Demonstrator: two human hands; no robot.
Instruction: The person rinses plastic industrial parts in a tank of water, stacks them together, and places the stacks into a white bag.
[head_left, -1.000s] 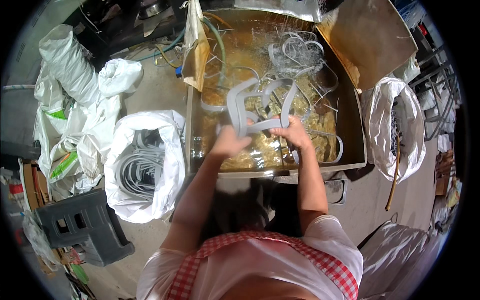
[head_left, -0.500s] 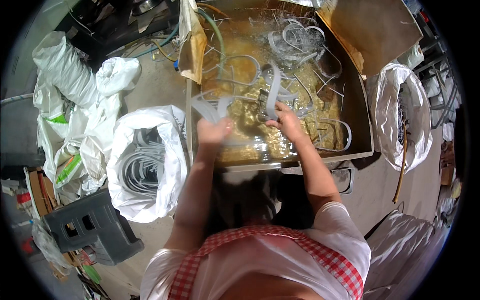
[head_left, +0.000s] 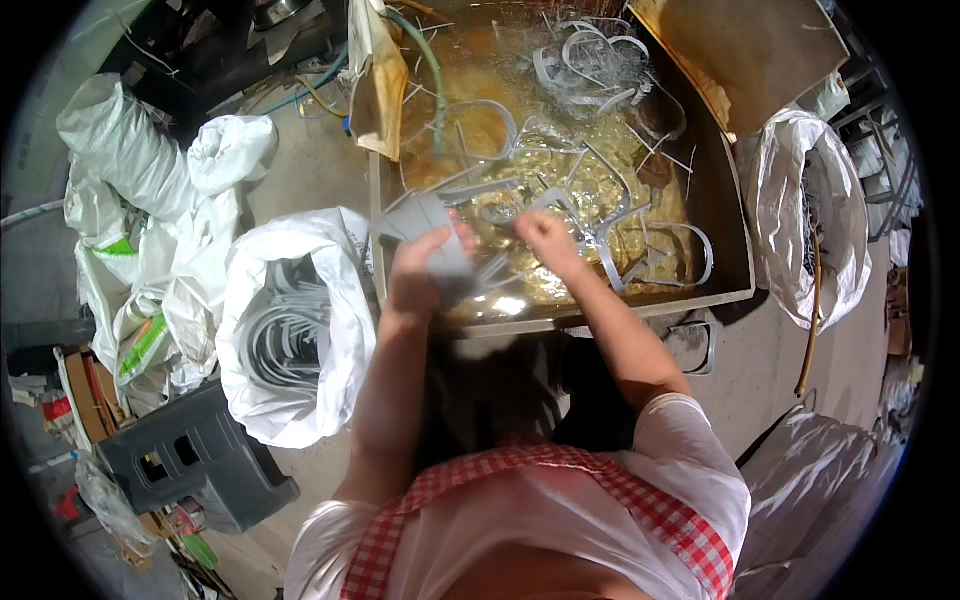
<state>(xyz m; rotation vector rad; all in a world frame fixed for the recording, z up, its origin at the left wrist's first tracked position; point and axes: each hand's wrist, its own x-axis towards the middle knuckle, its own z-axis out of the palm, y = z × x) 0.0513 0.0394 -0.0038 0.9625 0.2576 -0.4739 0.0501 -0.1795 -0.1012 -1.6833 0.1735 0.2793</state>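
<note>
My left hand (head_left: 418,268) is closed around a bundle of flat grey strips (head_left: 420,220), curved and slightly blurred, over the near left of a metal tank (head_left: 640,312). To its right, my right hand (head_left: 548,240) is above the water with fingers curled together; whether anything is pinched in them is hidden. Yellowish water fills the tank. Several curved grey strips (head_left: 690,232) and thin straight pieces lie in it. At the far right of the tank, a tangle of looped strips (head_left: 600,70) sits in splashing water.
Left of the tank stands an open white sack (head_left: 350,370) full of curved grey strips. Another white sack (head_left: 770,215), with a stick (head_left: 808,340) leaning out, is on the right. A green hose (head_left: 433,75) runs into the tank. A dark plastic stool (head_left: 225,480) lies at lower left.
The upright curved strip at my right hand is no longer there, and that hand has moved slightly left and down. My left hand has turned, its strips now lying across toward the right.
</note>
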